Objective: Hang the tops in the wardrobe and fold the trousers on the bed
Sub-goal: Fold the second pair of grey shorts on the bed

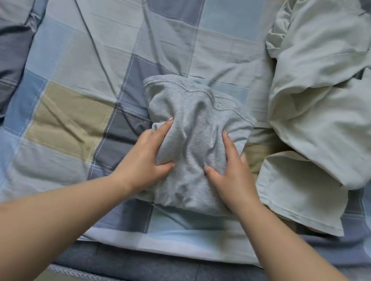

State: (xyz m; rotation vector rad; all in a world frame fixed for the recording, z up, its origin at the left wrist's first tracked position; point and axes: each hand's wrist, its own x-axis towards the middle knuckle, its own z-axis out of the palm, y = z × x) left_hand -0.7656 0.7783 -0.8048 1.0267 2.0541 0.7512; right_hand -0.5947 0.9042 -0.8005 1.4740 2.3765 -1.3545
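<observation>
Grey trousers (196, 123), folded into a thick bundle, lie on the checked bed cover (84, 54) in the middle of the view. My left hand (149, 154) grips the bundle's left side, thumb on top and fingers along the edge. My right hand (233, 168) grips its right side in the same way. The fabric bunches up between the two hands. A pale green garment (326, 112) lies crumpled to the right of the trousers.
The bed's near edge (160, 277) runs across the bottom of the view, with blue-grey padding. A pillow in the same checked fabric (0, 43) lies at the far left. Part of the pale green garment reaches down to the right of my right wrist.
</observation>
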